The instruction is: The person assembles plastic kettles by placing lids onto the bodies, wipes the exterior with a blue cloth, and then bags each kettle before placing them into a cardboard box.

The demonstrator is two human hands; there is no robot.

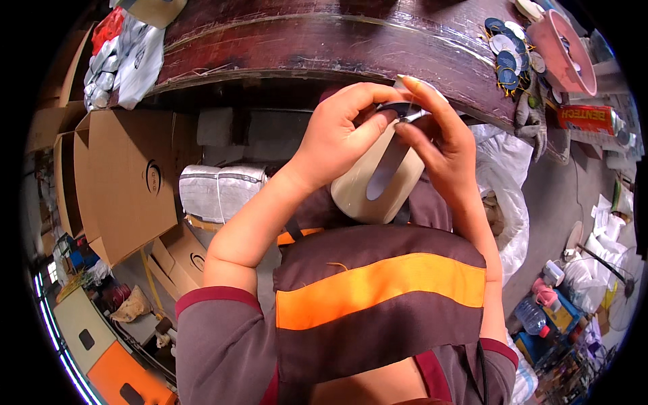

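In front of my chest, a cream-coloured rounded piece (351, 192) with a long oval slot is tilted, its far end between my hands. The slot shows a greyish inside; what kind of article it is, I cannot tell. My left hand (341, 128) pinches a small dark tag (398, 108) at that far end, thumb and forefinger closed on its edge. Opposite it, my right hand (442, 135) curls over the same end with bent forefinger and thumb close to the tag. Whatever lies between the right fingertips is too small to make out.
A dark red worktable (324, 47) runs across the far side. On its right lie several round blue and white tags (509, 57) with yellow strings, by a pink basin (563, 54) and a glove (531, 118). Cardboard boxes (128, 179) stand left; a white sack (509, 216) stands right.
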